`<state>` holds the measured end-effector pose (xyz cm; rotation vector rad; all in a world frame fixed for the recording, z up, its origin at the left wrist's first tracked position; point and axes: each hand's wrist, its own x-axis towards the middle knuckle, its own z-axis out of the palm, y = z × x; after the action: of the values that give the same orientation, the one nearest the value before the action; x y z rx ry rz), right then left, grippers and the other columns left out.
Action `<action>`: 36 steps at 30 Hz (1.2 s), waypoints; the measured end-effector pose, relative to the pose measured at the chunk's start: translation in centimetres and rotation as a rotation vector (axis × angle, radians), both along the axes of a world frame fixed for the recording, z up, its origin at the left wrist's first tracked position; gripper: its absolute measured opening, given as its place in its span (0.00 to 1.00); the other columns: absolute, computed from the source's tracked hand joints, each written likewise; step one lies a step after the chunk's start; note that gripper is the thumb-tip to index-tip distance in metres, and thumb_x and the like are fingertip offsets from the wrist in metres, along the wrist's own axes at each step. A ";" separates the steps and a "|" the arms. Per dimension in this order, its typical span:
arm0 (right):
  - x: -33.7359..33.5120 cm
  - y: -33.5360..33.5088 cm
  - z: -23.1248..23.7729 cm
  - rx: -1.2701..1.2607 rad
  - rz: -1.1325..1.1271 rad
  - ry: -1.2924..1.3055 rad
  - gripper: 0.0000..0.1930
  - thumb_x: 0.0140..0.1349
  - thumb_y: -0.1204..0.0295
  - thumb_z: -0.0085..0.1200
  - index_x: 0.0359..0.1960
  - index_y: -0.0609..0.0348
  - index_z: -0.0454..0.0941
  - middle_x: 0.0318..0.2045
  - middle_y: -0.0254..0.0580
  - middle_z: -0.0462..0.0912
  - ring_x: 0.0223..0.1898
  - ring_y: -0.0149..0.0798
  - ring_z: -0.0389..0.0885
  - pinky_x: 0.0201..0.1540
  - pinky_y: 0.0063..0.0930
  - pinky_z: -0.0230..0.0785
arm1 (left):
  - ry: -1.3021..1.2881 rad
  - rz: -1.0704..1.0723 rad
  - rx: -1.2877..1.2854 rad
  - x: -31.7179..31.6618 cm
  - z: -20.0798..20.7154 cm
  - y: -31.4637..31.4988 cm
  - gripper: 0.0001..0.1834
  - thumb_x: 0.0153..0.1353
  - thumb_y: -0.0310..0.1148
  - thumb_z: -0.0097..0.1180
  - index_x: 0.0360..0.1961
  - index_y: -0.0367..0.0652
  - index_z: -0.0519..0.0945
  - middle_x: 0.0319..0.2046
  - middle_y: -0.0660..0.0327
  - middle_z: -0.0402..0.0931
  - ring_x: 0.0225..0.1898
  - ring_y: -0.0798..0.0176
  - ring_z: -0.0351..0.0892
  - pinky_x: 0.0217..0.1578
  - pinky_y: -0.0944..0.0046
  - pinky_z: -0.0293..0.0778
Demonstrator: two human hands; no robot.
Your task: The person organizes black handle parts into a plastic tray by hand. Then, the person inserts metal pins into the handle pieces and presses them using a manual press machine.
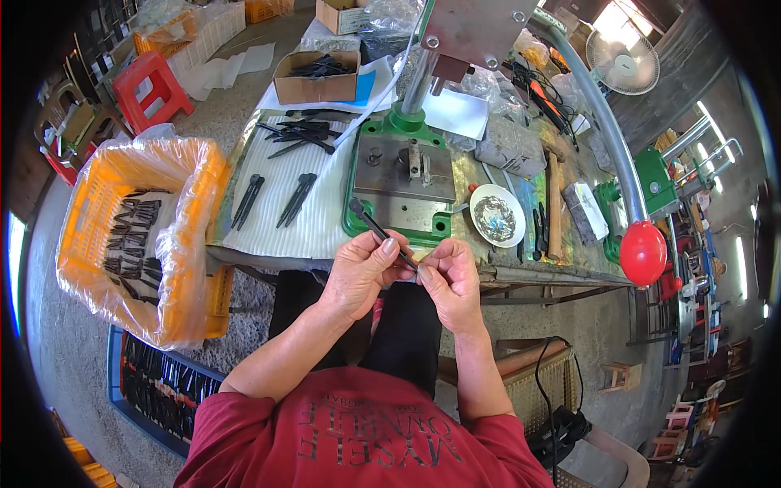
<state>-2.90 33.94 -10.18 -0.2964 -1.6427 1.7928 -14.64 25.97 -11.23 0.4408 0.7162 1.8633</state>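
Both my hands meet in front of the bench edge around a slender black metal part with a rounded end. My left hand pinches it along its middle between thumb and fingers, the rounded end pointing up and away. At its near end, the thumb and fingertips of my right hand are closed on it; the fingers hide the tip. Just beyond stands a green hand press with a steel plate and a small fixture. Similar black parts lie on white foam sheet to the left.
A plastic-lined yellow crate of black parts stands left, above a blue tray. On the bench are a cardboard box, a white dish of small metal pieces and a hammer. The press lever's red knob juts out right.
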 end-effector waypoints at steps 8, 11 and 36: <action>0.0 0.0 -0.4 0.009 -0.007 0.003 0.11 0.54 0.81 0.45 0.36 0.58 0.58 0.22 0.31 0.66 0.23 0.21 0.63 0.25 0.12 0.55 | 0.024 0.016 -0.013 0.2 -0.1 0.0 0.07 0.56 0.33 0.47 0.33 0.41 0.73 0.28 0.61 0.73 0.28 0.68 0.72 0.28 0.70 0.70; -0.2 -0.3 -0.4 0.006 -0.040 0.020 0.11 0.54 0.81 0.45 0.37 0.58 0.58 0.23 0.31 0.65 0.23 0.21 0.63 0.25 0.12 0.56 | 0.056 0.039 -0.040 0.3 -0.2 0.0 0.07 0.55 0.33 0.48 0.32 0.43 0.73 0.27 0.62 0.73 0.26 0.71 0.70 0.24 0.72 0.67; -1.4 -0.9 -1.5 0.001 -0.212 0.047 0.13 0.54 0.80 0.47 0.38 0.56 0.58 0.20 0.29 0.66 0.23 0.21 0.63 0.28 0.15 0.59 | 0.108 0.142 -0.044 0.2 -0.6 0.0 0.06 0.56 0.32 0.48 0.32 0.41 0.72 0.28 0.63 0.73 0.27 0.69 0.74 0.22 0.73 0.70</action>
<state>-4.33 33.07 -11.70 -0.4095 -1.5195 1.6285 -14.48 26.01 -11.85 0.4749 0.8790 1.9631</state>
